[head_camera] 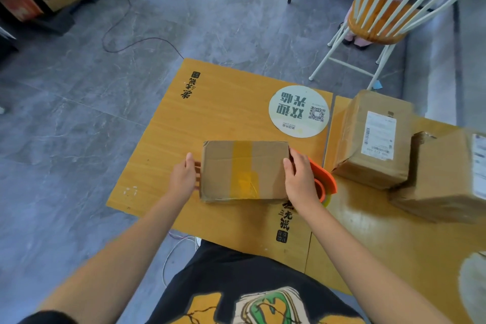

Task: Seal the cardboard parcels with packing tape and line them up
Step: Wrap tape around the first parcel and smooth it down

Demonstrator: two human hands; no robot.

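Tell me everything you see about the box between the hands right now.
The box is a flat brown cardboard parcel, a little creased, lying on the yellow wooden table. Its top flaps are closed, and a wide yellowish tape strip crosses the seam from far edge to near edge. The left hand grips its left end, the right hand its right end.

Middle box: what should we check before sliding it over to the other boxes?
1. Tape strip across the flat parcel top: ok.
2. Left hand and right hand hold its two ends: ok.
3. Path to the right: the orange tape dispenser lies in the way: not ok.
4. Underside sealed: cannot tell.
5. Labelled parcel to line up with is in view on the right: ok.
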